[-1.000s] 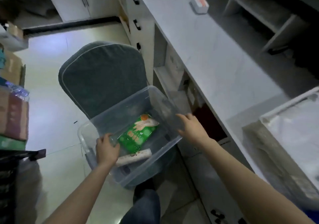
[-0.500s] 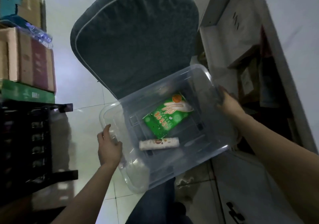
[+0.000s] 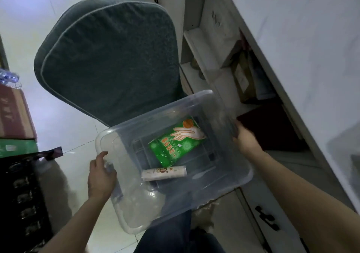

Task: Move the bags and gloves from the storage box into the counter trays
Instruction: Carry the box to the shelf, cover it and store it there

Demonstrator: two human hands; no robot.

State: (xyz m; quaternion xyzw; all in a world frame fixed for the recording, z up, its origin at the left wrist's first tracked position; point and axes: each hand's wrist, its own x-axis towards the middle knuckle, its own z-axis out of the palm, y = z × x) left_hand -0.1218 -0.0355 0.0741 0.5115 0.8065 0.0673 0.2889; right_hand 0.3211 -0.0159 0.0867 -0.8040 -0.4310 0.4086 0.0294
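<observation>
My left hand grips the near left rim of a clear plastic storage box, thumb outside the wall and fingers curled over the edge, showing faintly through the plastic. My right hand holds the opposite rim at the far right, fingers wrapped over it, though they are blurred. Between both hands the box sits tilted, above my leg in dark jeans.

Inside, on the box floor, lies a flat green packet of disposable gloves printed with a pale hand and an orange circle. Just beside its near end lies a small white roll of bags, on its side, crosswise.

Beyond the box is a grey-green padded chair cushion with pale piping. To my right runs a white counter with open shelves beneath. At the far left are stacked cardboard cartons on the pale tiled floor.
</observation>
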